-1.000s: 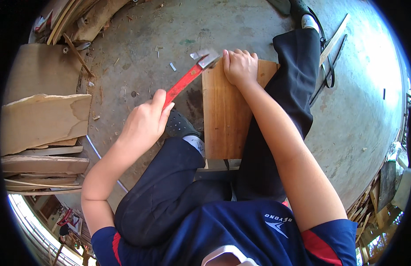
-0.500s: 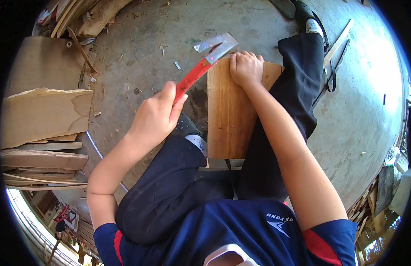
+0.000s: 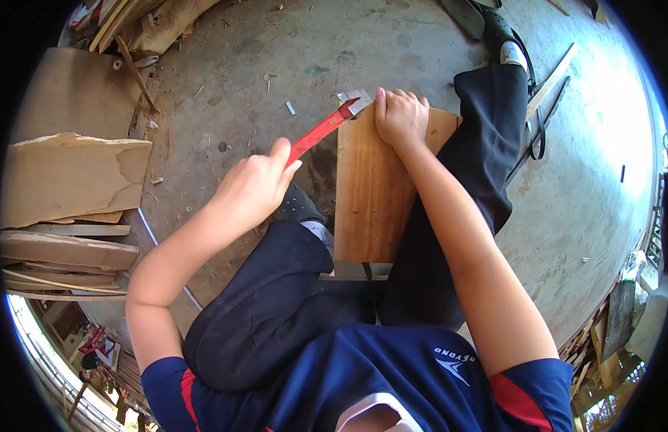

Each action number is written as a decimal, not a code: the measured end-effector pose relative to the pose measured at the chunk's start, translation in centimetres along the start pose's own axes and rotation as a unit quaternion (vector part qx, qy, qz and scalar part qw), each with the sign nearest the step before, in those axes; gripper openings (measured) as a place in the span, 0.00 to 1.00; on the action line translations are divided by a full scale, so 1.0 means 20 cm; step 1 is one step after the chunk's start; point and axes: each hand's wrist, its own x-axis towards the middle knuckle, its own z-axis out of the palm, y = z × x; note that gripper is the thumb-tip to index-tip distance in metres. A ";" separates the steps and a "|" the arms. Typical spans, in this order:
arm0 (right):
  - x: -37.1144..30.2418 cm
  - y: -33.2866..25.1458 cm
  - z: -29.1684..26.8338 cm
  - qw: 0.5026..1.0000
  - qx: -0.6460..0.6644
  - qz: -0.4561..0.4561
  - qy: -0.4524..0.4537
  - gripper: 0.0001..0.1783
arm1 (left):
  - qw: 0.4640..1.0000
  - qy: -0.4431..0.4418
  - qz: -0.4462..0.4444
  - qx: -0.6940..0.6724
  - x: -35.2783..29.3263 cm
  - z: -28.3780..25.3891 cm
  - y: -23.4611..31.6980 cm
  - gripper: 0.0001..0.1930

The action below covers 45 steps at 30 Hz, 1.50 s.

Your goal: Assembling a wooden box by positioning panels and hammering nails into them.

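The left hand (image 3: 251,187) was wrapped around the red handle of a hammer (image 3: 319,137), which slanted toward a point between one and two o'clock. Its metal head was at the eleven o'clock corner of a wooden board (image 3: 370,187); from above, it was hard to say whether the two touched. The board lay between the person's legs, just past the centre toward one o'clock. The right hand (image 3: 404,119) gripped the board's far edge between twelve and one o'clock, fingers curled over it. Rough-edged wood sheets (image 3: 74,176) were stacked at nine o'clock, and a pale wood strip (image 3: 551,81) lay at two o'clock.
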 end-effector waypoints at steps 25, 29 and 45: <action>-0.02 0.01 0.01 1.000 -0.003 0.000 -0.005 0.22 | 0.997 0.058 0.022 -0.052 0.00 -0.10 0.06 0.15; -0.01 0.01 0.01 1.000 0.008 -0.005 0.004 0.23 | 0.988 0.117 0.040 -0.090 0.04 0.02 0.03 0.15; -0.01 0.02 0.02 1.000 -0.019 -0.003 -0.014 0.23 | 1.000 0.020 0.019 -0.005 0.00 -0.02 0.00 0.16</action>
